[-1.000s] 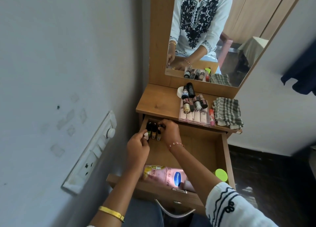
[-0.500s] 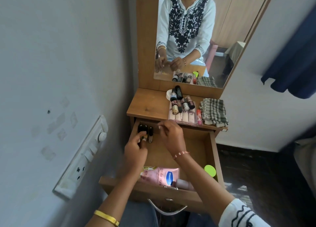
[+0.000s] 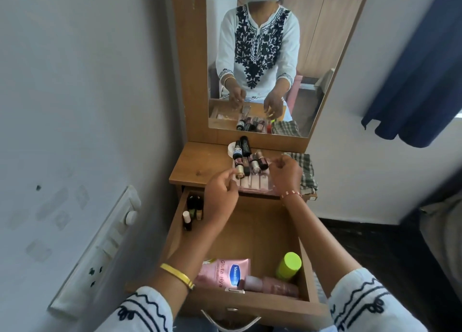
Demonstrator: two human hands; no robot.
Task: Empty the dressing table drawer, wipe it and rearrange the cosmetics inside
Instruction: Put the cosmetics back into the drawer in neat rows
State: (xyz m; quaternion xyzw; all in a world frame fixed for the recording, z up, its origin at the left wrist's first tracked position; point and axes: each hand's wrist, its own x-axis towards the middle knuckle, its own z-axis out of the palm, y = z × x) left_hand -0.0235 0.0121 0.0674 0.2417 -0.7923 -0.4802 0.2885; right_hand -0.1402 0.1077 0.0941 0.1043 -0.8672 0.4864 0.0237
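Observation:
The wooden drawer [image 3: 303, 261] stands pulled out. Several small nail polish bottles [image 3: 193, 208] stand in its back left corner. At its front lie a pink Vaseline tube [image 3: 226, 271], a green-capped bottle [image 3: 288, 265] and a pink bottle [image 3: 272, 285]. On the table top [image 3: 200, 166], lipsticks and small tubes [image 3: 251, 160] are piled on a pink palette [image 3: 255, 181]. My left hand [image 3: 220, 194] hovers over the drawer's back edge with loosely curled fingers, and holds nothing. My right hand [image 3: 285, 174] hovers over the palette's right side and is also empty.
A checked cloth [image 3: 306, 171] lies at the right of the table top, and a white round pot [image 3: 231, 146] sits behind the lipsticks. The mirror [image 3: 322, 57] rises behind. A switchboard [image 3: 100, 251] is on the left wall. A blue curtain [image 3: 420, 69] hangs at the right.
Both hands left the nail polish bottles in the drawer's back left corner and rose to the table top. The view tilted upward.

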